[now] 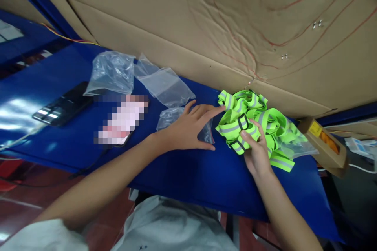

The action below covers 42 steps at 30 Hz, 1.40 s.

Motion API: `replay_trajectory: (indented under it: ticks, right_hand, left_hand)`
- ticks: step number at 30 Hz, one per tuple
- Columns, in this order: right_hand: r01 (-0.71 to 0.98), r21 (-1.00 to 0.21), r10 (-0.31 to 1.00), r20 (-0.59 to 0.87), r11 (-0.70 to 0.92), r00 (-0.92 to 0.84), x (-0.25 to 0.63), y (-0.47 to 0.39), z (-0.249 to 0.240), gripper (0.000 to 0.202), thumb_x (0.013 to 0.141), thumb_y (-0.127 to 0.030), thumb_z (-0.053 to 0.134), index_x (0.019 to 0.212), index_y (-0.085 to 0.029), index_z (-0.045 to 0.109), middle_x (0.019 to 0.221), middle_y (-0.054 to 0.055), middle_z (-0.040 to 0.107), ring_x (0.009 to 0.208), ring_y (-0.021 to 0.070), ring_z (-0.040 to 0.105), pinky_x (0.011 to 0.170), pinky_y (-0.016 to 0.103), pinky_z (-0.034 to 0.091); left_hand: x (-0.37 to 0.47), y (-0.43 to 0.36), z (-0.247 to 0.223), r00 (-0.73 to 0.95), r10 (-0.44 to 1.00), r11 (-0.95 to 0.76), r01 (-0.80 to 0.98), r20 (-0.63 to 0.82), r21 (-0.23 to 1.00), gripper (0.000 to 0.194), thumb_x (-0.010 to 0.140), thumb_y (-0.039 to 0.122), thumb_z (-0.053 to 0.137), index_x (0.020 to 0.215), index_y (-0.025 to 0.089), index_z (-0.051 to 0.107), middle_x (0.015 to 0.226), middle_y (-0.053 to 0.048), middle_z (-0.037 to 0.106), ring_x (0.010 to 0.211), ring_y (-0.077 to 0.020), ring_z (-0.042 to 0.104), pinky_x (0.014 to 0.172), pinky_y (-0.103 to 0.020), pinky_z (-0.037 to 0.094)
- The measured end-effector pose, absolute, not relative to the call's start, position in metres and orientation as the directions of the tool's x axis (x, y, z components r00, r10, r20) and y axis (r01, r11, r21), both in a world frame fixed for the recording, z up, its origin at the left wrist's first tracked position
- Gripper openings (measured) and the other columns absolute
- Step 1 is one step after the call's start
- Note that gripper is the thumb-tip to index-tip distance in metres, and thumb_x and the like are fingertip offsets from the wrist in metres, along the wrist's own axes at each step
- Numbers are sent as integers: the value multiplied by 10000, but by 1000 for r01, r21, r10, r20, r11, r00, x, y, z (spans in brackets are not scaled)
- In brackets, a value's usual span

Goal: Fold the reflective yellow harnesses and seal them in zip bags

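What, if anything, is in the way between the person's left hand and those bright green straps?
Nothing visible: the left hand has a fingertip at the edge of the green straps. A plastic bag lies beneath that hand, not blocking it.

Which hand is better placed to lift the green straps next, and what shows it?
Right, most likely: the right hand has its thumb and fingers closed on the green straps. The left hand is spread open over a clear bag, with a fingertip near them.
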State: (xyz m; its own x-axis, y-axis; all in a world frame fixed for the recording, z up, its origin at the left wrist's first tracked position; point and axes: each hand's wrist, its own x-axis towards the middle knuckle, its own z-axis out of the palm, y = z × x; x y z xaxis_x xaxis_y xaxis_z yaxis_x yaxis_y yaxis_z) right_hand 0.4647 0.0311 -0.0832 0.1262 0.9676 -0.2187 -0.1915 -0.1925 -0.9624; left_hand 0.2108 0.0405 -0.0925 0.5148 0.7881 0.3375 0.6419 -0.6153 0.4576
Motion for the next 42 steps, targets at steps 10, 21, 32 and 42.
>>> replay_trajectory:
  ticks: [10,21,32,42]
  right_hand:
    - [-116,-963,966,-252,-245,53,463,30,-90,685,631,-357,971,1236,-344,650,1101,2,759,968,250,734,831,377,607]
    - [6,-941,930,-336,-339,-151,467,31,-84,639,577,-329,1001,1142,-286,705,977,-13,738,889,192,678,798,299,553]
    - [256,-954,972,-197,-160,-126,466,29,-89,595,617,-401,974,1137,-300,701,992,-30,701,886,189,627,768,297,512]
    - [313,-947,980,-124,-71,-154,460,22,-85,578,681,-413,931,1169,-300,642,1087,-9,679,956,203,631,867,335,520]
  left_hand:
    - [211,34,-97,507,839,-544,758,200,360,1224,785,686,788,1692,246,94,1607,-228,438,1496,-411,413,1254,-701,77]
    - [222,25,-86,597,714,-688,696,367,206,1204,775,725,779,1676,244,139,1617,-236,407,1497,-393,405,1245,-627,203]
    - [227,21,-84,584,759,-638,754,287,155,1187,787,705,783,1673,212,165,1411,-166,597,1311,-358,551,1214,-584,255]
    - [236,19,-89,614,723,-677,720,315,152,1170,737,746,795,1566,48,354,1446,-217,578,1330,-367,546,1212,-569,278]
